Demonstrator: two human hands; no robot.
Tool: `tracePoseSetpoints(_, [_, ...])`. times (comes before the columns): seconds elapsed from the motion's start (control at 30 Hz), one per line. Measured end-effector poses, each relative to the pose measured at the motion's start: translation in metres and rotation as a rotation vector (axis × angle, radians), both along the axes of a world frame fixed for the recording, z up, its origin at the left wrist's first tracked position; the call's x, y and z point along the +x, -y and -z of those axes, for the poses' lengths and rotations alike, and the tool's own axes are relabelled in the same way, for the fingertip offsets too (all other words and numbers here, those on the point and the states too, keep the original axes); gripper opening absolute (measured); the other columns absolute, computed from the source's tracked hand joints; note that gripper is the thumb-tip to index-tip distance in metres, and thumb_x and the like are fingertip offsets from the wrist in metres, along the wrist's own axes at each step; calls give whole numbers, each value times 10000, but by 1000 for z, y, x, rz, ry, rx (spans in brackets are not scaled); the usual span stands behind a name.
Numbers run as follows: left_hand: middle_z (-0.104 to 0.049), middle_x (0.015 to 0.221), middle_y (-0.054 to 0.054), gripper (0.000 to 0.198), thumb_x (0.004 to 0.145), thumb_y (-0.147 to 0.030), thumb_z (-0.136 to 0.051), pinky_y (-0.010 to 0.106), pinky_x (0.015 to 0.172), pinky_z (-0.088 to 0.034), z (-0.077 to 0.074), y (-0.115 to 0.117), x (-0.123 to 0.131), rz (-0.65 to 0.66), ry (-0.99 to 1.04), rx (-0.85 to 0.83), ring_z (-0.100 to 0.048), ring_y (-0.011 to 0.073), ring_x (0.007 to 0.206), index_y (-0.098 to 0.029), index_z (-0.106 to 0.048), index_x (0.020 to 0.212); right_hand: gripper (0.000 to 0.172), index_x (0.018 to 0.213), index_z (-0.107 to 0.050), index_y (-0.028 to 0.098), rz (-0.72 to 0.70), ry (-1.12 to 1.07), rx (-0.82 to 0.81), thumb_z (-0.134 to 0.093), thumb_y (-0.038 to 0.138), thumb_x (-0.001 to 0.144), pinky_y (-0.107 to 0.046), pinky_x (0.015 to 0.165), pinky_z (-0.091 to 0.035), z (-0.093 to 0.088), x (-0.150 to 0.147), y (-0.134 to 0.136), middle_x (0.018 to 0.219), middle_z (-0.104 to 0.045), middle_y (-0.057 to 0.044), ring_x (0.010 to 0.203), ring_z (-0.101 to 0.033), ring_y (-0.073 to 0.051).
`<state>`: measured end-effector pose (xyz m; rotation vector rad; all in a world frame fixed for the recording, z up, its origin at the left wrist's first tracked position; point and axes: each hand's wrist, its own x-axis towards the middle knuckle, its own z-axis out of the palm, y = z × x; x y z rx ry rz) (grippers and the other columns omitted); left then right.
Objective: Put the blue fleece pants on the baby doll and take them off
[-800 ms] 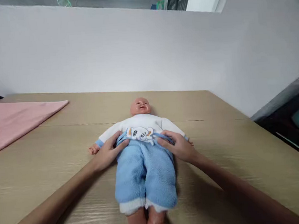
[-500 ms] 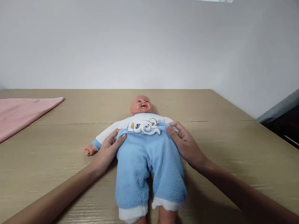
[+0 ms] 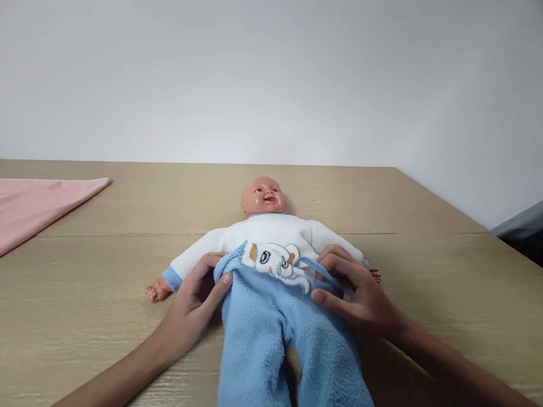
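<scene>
Pinching blue trousers point(image 3: 280, 308) at the waist was the left hand point(image 3: 192, 307); right hand point(image 3: 364, 295), thumb and fingers spread wider than before, touched the opposite side, grip unclear; doll point(image 3: 262, 196) lay between both, one tiny fist point(image 3: 375, 275), hidden moments earlier, showing beyond the right hand

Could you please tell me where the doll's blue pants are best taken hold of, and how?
I'd pinch the blue pants at both ends of the waistband, from either side: they lie legs toward the camera, and that edge looks loose over the white shirt.
</scene>
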<state>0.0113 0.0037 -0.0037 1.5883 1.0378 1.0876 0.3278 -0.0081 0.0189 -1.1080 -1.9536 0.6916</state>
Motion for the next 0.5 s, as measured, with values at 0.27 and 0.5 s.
tracePoseSetpoints(0.27, [-594,944,12,347,1060,-557,-508,329,818,-449,-7,-10,-5,120,-173,-124,-547,216,891,-226,-608,1045,400,1077,-649,273,229,-177,-466,-647,657,967,-324,724,-531,12,10,-17,932,-706,-17,841,-649,-221])
tracePoseSetpoints(0.5, [-606,1468,125,354,988,-368,-607,525,1226,-364,-8,-10,-30,341,-486,159,-496,358,1390,-243,-623,1319,396,1020,-794,274,146,10,-563,-761,630,850,-539,1092,-527,4,34,6,1112,-786,-86,1172,-670,-387])
